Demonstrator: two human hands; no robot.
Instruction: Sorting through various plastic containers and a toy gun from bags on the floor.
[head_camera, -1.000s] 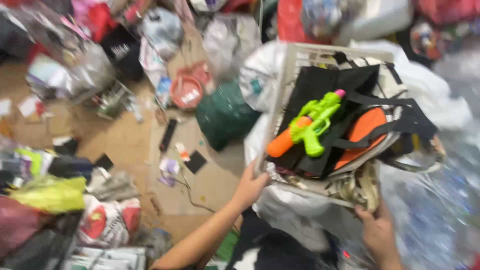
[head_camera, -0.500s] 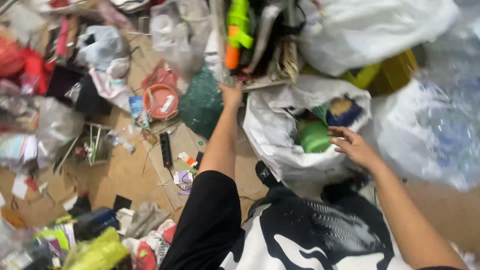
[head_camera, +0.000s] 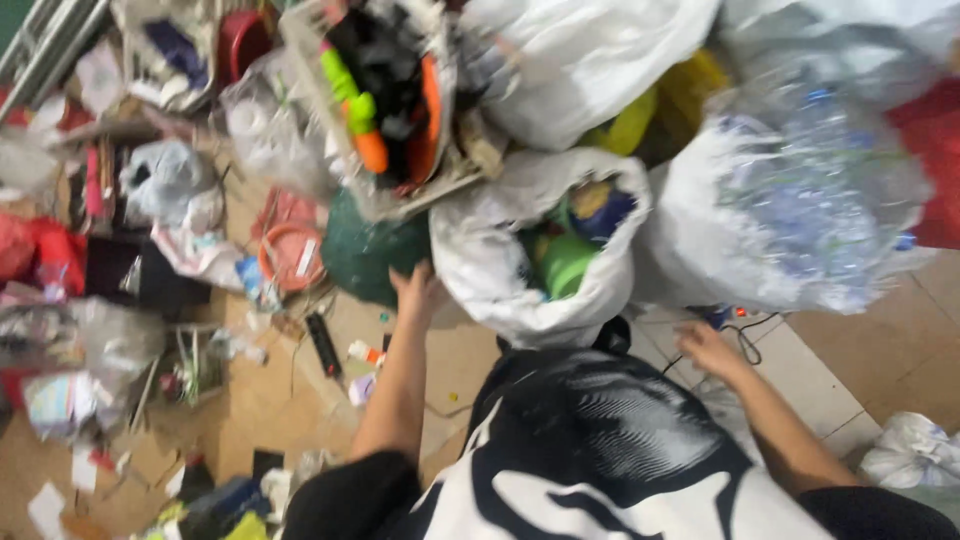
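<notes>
Head view looks straight down on you, and honestly it's pretty blurry. Your left hand (head_camera: 415, 287) is stretched out, fingers loosely spread, pressing against the left edge of the open white sack (head_camera: 500, 270) right where it meets the dark green bag (head_camera: 360, 255); it's not clamped on anything as far as I can tell. Your right hand (head_camera: 708, 350) hangs open and empty, low beside the sack's right side, just over the tiled floor (head_camera: 830, 385) and near the big clear bag of plastic bottles (head_camera: 800, 210). Inside the sack you can see green and blue plastic stuff (head_camera: 570, 250). Above it sits a white basket (head_camera: 310, 50) on the pile, tilted, with a green and orange toy water gun (head_camera: 355, 105) in it. Off to the left there's an orange ring-shaped thing (head_camera: 290, 255) among the floor clutter.
</notes>
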